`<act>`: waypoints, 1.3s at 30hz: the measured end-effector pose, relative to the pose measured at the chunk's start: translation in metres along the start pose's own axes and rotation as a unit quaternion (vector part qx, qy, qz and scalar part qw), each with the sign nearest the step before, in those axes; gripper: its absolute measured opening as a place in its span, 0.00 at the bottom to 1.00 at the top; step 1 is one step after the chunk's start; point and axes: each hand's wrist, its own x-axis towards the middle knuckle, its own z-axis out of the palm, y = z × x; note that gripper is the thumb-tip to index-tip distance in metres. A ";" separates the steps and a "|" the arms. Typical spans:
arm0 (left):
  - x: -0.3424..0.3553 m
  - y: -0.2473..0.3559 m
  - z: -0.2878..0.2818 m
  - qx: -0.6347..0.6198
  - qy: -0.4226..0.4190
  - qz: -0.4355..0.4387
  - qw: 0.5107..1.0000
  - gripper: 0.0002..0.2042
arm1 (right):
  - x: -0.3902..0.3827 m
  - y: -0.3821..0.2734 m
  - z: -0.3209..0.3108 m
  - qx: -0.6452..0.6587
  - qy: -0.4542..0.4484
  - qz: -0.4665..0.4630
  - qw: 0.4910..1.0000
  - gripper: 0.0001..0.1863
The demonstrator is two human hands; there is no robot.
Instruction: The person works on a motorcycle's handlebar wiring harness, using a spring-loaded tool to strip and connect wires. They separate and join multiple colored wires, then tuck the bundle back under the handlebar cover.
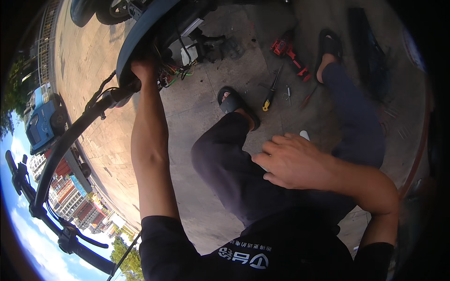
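My left hand (144, 68) reaches inside the dark blue body panel (133, 40) of an electric scooter; its fingers are hidden there. Just beside that wrist hangs a bundle of coloured wires (169, 75), with a white connector block (189, 55) close by. Over my lap, my right hand (295, 161) is closed, palm down, its fingers curled. A pale rounded end (304, 135) shows just beyond the knuckles; whether it belongs to something in the hand I cannot make out.
On the paving lie a red cordless drill (290, 56), a screwdriver with a yellow-and-black handle (272, 91) and small metal parts (288, 95). A dark panel (368, 51) lies at the far right. The scooter's handlebar (70, 234) runs along the left; a blue truck (42, 119) stands beyond.
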 end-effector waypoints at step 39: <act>-0.013 0.047 -0.022 -0.187 0.100 -0.134 0.968 0.26 | 0.082 0.077 0.004 -0.001 -0.047 0.157 0.987 0.22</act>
